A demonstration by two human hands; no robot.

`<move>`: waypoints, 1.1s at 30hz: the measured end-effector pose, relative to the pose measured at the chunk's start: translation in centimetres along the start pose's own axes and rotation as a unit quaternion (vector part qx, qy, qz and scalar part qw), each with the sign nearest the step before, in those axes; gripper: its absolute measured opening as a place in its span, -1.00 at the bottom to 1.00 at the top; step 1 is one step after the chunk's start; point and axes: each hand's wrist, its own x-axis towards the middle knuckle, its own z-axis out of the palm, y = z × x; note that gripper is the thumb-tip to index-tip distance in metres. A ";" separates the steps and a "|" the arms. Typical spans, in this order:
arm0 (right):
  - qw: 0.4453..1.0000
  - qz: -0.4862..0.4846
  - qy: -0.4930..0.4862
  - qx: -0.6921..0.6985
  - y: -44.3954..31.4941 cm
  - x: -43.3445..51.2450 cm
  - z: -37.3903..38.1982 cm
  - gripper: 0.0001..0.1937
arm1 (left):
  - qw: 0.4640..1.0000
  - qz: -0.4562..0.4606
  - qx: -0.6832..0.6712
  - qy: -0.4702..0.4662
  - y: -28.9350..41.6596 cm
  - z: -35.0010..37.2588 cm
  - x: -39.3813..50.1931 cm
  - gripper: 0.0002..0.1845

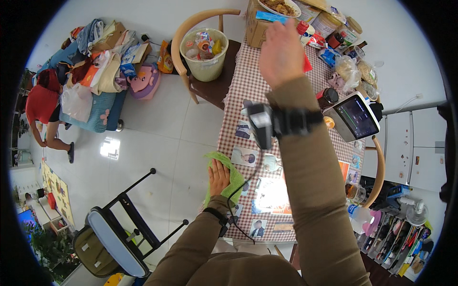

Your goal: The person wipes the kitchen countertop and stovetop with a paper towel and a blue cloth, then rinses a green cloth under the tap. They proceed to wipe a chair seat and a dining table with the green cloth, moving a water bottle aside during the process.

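Observation:
My left hand (219, 177) lies flat, palm down, on a green cloth (234, 182) at the left edge of a table with a checked tablecloth (243, 78). My right hand (281, 53) is raised over the far part of the table, blurred, beside a cardboard box (254, 30) and a red-capped bottle (302, 28). A blue packet (272, 16) shows at its fingertips; whether the fingers hold it is unclear. Beyond them is a white plate of food (281, 7). Photo prints (244, 156) lie under a clear cover or on the cloth between my arms.
Jars (326, 24), bagged foods (346, 69) and a tablet-like device (354, 116) line the right side. A wooden chair (211, 91) holds a bin of waste (205, 68). A high chair (118, 243) stands at lower left; a person in red (42, 102) bends near a piled sofa (94, 111).

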 end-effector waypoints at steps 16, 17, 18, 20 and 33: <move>0.935 0.192 0.297 -0.017 -15.4 -36.9 -17.6 -0.41 | 0.983 -0.015 0.182 -0.001 2.7 -2.1 14.0 -0.06; 0.930 0.180 0.319 -0.011 -15.6 -37.8 -18.3 -0.41 | 0.982 -0.010 0.187 0.006 2.8 -2.2 15.7 -0.04; 0.925 0.169 0.341 -0.004 -15.6 -38.5 -18.8 -0.41 | 0.981 -0.005 0.192 0.012 2.9 -2.3 17.1 -0.02; 0.924 0.154 0.349 0.017 -15.4 -39.1 -19.9 -0.42 | 0.989 0.020 0.145 0.022 2.8 -2.7 19.8 -0.01; 0.904 0.145 0.397 0.065 -13.2 -36.7 -25.1 -0.43 | 0.973 0.175 0.123 0.090 2.0 -2.4 38.4 -0.23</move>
